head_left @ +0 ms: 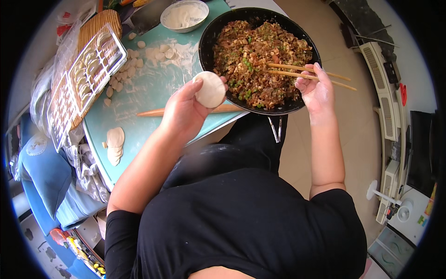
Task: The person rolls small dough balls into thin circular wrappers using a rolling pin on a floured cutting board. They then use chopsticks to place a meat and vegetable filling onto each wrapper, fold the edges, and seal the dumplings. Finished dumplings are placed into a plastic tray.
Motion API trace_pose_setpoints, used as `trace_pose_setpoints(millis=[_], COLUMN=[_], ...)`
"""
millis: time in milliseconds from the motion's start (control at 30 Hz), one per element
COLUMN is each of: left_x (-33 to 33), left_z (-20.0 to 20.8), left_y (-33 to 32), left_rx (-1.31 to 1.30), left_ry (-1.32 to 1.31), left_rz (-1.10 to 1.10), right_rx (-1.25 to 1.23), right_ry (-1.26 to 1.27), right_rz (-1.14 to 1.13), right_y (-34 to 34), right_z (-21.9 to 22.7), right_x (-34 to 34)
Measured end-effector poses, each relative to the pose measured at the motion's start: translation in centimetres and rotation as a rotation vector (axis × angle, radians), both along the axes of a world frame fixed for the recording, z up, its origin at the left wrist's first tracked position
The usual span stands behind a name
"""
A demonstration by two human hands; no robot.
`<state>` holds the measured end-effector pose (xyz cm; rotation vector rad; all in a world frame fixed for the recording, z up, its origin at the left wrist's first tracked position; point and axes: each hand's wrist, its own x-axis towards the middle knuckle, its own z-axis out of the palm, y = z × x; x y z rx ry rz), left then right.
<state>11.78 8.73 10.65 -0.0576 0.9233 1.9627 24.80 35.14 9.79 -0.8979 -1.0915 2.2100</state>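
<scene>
My left hand [186, 109] holds a round, flat dumpling wrapper [211, 90] beside the near left rim of a wide black pan [204, 49]. Chopped filling [260, 56], brown with green bits, heaps up in the pan. In my right hand [318, 90] is a pair of chopsticks [297, 73], their tips in the filling. Behind my left hand a wooden rolling pin [151, 113] lies on the teal mat [139, 95], partly hidden by the hand. A small stack of wrappers [115, 145] rests near the mat's left edge.
Small dough pieces [167, 52] lie scattered among flour. A metal bowl of flour [185, 17] stands at the back. White trays [95, 65], one with formed dumplings, lean over a woven board [104, 25] at the left. Blue cushions [44, 172] sit beyond the table's left side.
</scene>
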Motion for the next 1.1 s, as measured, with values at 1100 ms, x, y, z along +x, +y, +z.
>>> trace_pose_setpoints(millis=[1100], left_x=[0.3], left_z=[0.2], left_y=[4.2], left_rx=[0.212], left_ry=[-0.195], left_rz=[0.024], right_rx=[0.783], right_ry=[0.212], right_rz=[-0.063], right_y=[-3.5], right_z=[4.1], right_x=[3.3])
